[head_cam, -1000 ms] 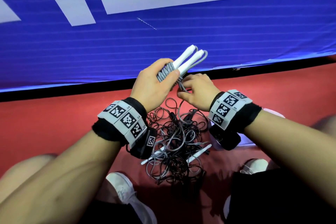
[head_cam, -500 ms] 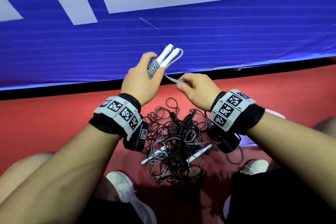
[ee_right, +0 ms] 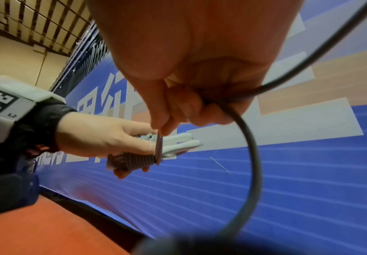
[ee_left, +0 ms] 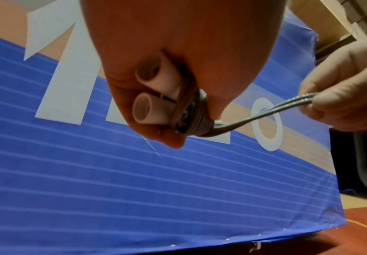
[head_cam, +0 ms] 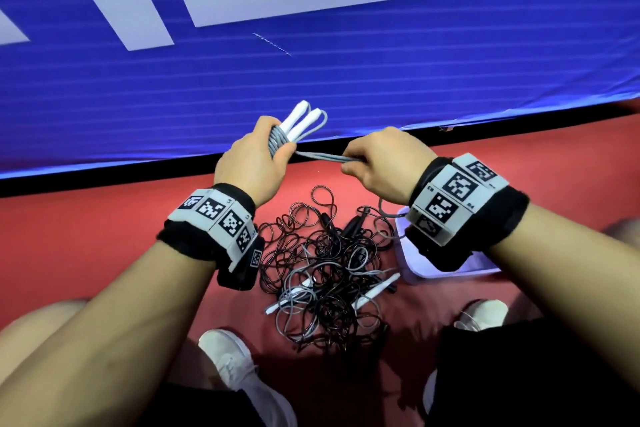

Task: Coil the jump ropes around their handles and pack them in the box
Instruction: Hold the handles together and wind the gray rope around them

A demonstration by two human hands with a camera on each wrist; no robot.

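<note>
Our left hand [head_cam: 254, 159] grips the two white handles [head_cam: 300, 120] side by side, with grey rope [head_cam: 323, 157] coiled tightly around them. Our right hand [head_cam: 382, 163] pinches the free strands of this rope, stretched between both hands. Below, on the red floor [head_cam: 86, 218], a tangled pile of ropes [head_cam: 325, 270] lies just beside the pale box [head_cam: 407, 263].

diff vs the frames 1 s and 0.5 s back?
The right hand pulled away to the right, drawing the grey rope taut from the handles, which the left hand carried left. Grips unchanged; floor pile as before.
</note>
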